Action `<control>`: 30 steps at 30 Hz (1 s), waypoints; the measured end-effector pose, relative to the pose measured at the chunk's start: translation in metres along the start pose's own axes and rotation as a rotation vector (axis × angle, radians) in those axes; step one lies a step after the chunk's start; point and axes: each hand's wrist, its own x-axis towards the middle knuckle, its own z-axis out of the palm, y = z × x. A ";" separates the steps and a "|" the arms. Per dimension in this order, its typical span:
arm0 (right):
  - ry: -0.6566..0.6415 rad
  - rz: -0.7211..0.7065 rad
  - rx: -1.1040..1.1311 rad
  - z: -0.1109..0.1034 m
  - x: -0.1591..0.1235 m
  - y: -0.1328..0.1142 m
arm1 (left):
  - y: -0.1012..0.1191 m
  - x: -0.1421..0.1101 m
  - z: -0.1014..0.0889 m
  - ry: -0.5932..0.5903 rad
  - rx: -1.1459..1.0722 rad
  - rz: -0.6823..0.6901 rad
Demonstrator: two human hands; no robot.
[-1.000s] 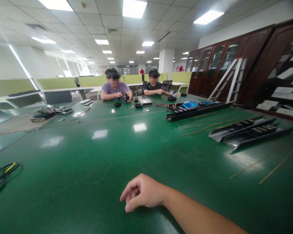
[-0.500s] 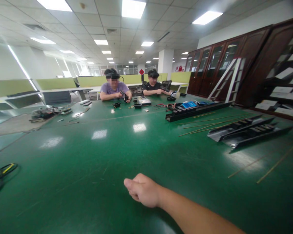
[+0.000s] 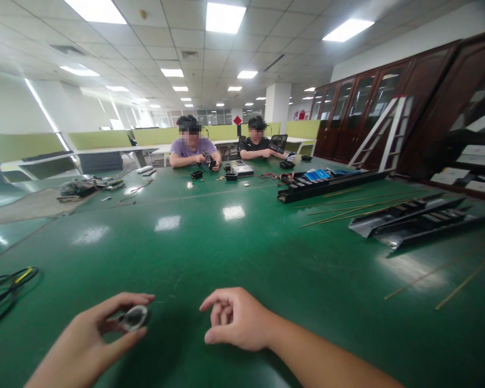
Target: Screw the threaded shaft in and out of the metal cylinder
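Observation:
My left hand is low at the left, over the green table. Its thumb and fingers pinch a small round grey ring-like part. My right hand hovers just right of it, fingers curled loosely with thumb and forefinger near each other; nothing shows between them. The two hands are a short gap apart and do not touch.
Black and yellow cables lie at the left edge. Long black trays and thin wooden sticks lie to the right. Two people sit at the far end among small parts. Dark wooden cabinets line the right wall.
My left hand has come into view from the lower left holding the ring-like part. My right hand uncurled from a fist into a loose pinch shape and stayed in about the same place.

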 end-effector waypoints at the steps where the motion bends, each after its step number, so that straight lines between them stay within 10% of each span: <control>1: 0.047 -0.029 -0.045 0.000 0.000 -0.001 | 0.009 0.009 0.012 -0.130 -0.018 -0.002; 4: 0.208 -0.117 -0.218 0.000 -0.002 -0.003 | 0.036 0.027 0.051 -0.258 -0.062 0.049; 9: 0.343 -0.144 -0.317 0.001 -0.003 0.000 | 0.037 0.021 0.090 -0.141 -0.055 0.198; 17: 0.293 -0.099 -0.315 0.001 -0.001 0.002 | 0.007 0.015 0.102 0.063 -0.084 0.255; 30: 0.317 -0.088 -0.378 0.003 -0.001 0.001 | 0.011 0.016 0.105 -0.025 -0.172 0.245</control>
